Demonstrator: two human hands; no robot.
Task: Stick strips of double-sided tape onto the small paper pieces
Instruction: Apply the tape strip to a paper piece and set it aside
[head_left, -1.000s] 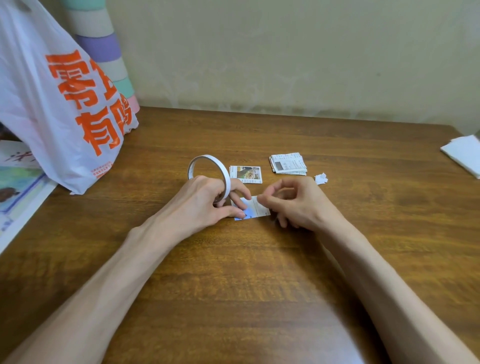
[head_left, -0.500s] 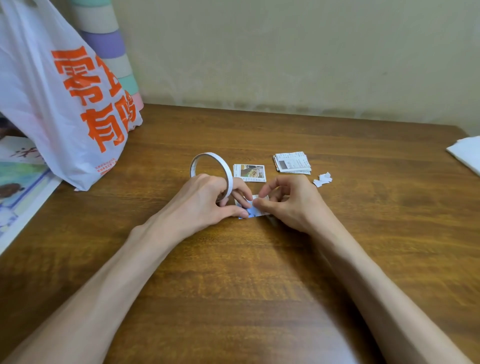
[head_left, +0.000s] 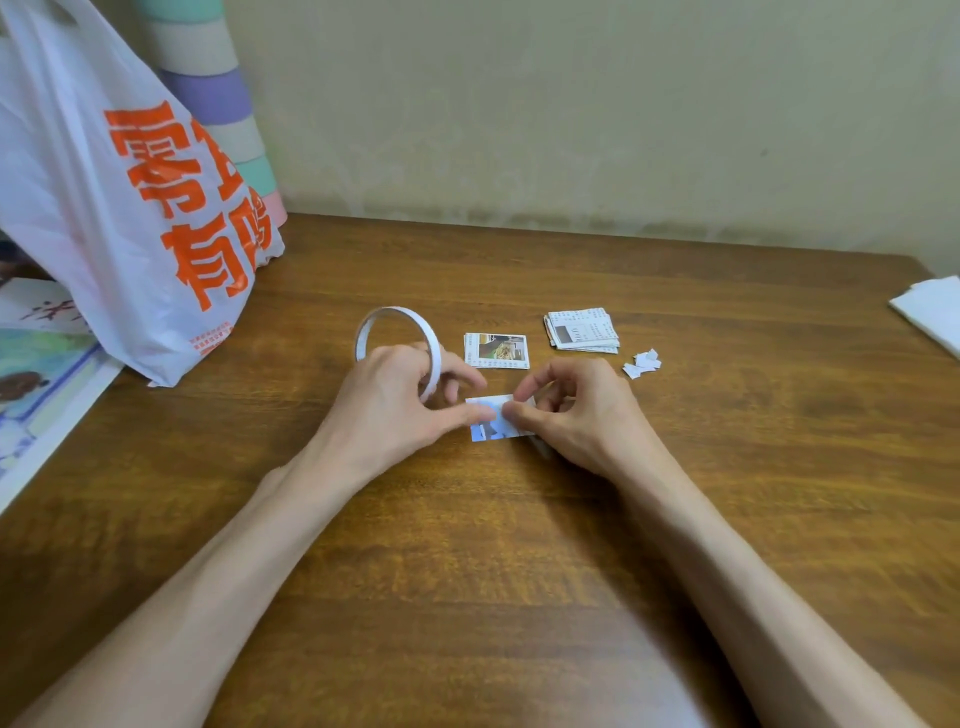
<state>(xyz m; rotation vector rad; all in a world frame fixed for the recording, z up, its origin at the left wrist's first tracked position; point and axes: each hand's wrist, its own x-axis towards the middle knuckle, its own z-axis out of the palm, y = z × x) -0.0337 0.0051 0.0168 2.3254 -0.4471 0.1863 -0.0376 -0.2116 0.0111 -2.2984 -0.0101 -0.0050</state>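
A wooden table (head_left: 519, 545) holds a white plastic bag (head_left: 119, 208) far left of the hands. The left hand (head_left: 395, 410) has the tape roll (head_left: 400, 338) looped over its fingers; its thumb meets the right hand (head_left: 576, 415) thumb, both pressing a small paper piece (head_left: 488, 428) flat. Just beyond lie a picture card (head_left: 497, 351), a paper stack (head_left: 582, 330) and scraps (head_left: 642, 362).
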